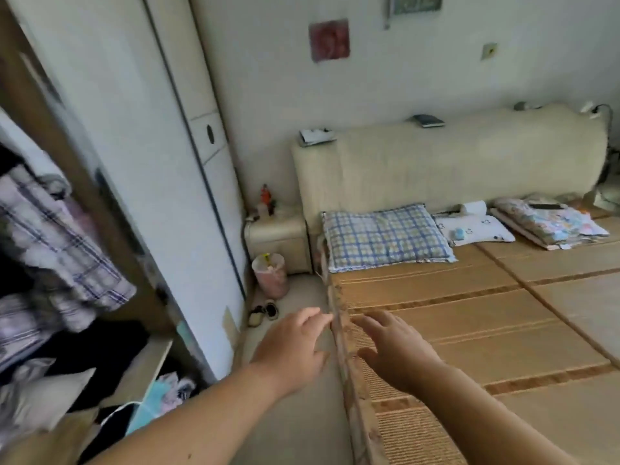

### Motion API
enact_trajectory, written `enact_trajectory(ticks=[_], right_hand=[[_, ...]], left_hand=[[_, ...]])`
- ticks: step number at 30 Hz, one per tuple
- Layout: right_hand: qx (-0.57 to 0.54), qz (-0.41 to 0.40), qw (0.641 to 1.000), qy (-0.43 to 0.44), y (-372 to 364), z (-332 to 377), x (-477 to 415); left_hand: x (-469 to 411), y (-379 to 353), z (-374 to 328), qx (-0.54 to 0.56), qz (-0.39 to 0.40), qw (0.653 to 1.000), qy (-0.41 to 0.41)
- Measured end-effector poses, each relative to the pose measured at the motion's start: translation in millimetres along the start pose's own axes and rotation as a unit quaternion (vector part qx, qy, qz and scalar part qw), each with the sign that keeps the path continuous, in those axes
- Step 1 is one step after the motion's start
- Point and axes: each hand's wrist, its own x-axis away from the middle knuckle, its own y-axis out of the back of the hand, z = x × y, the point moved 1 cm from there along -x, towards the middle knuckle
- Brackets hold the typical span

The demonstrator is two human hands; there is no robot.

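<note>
My left hand (292, 344) reaches forward over the floor strip beside the bed, fingers loosely extended, holding nothing. My right hand (396, 350) hovers over the left edge of the woven straw mat (469, 313) that covers the bed, fingers spread and empty. A blue checked pillow (385, 238) lies at the head of the bed, with a small white pillow (476, 229) and a folded flowered quilt (550, 226) to its right. The cream padded headboard (453, 162) stands behind them.
An open wardrobe with a white sliding door (127, 162) stands at left, checked clothes (57, 236) hanging inside. A cream bedside table (278, 236), a pink bin (271, 275) and a pair of slippers (263, 313) fill the far end of the narrow floor strip.
</note>
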Motion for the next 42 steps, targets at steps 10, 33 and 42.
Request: enact_trajectory(ticks=[10,33,42], right_hand=[[-0.005,-0.036,0.975,0.221,-5.0,242.2,-177.4],[-0.137,-0.173,0.727,0.65,185.5,637.9,-445.5],[-0.049,-0.168,0.802,0.571,206.3,756.1,-489.0]], left_hand=[[59.6,133.8,214.8,-0.065,-0.157,0.969,0.179],[120.1,414.8,440.1,-0.172,-0.471,0.761,0.411],[134.6,492.2,502.3,-0.182,-0.51,0.723,0.43]])
